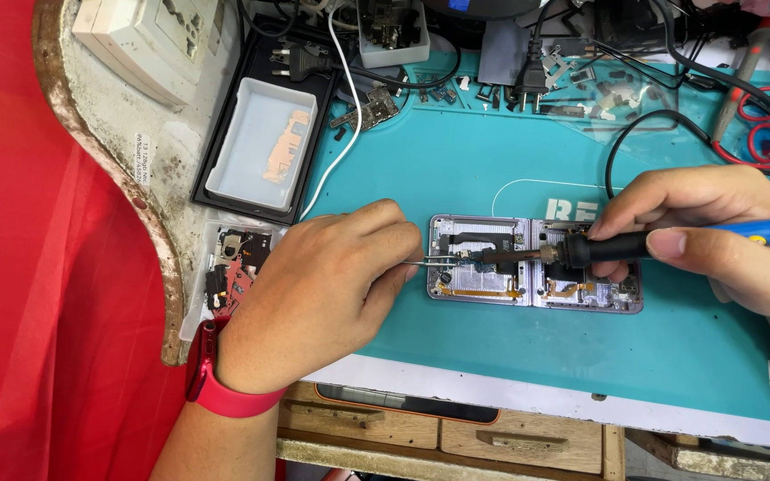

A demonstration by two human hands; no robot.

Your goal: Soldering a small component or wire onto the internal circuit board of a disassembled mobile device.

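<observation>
- The opened phone (535,264) lies flat near the middle of the teal mat (456,169), its back cover off and its two halves side by side, with boards and flat cables showing.
- The soldering iron (634,242) lies almost level over the phone, and its metal tip meets a spot on the left half, near the top edge.
- The right hand (715,236) holds the iron like a pen; its grip is pressed together around the black collar, with the blue handle running out past the fingers to the right.
- The tweezers (430,261) point right, and their thin tips come in just beside the iron's tip on the same spot.
- The left hand (331,285) rests on the mat just left of the phone, its grip pinching the tweezers between thumb and fingers. A red wristband (216,383) sits on that wrist.
- Left of this hand a clear bag of phone parts (233,267) lies at the mat's edge.
- Behind it a white tray (260,147) sits in a black box lid.
- Along the far edge of the mat lie small loose parts, a black plug (528,80) and red and black cables (764,134).
- The tabletop (118,169) is worn and chipped at its curved left rim, with wooden drawers (456,432) under the front.
</observation>
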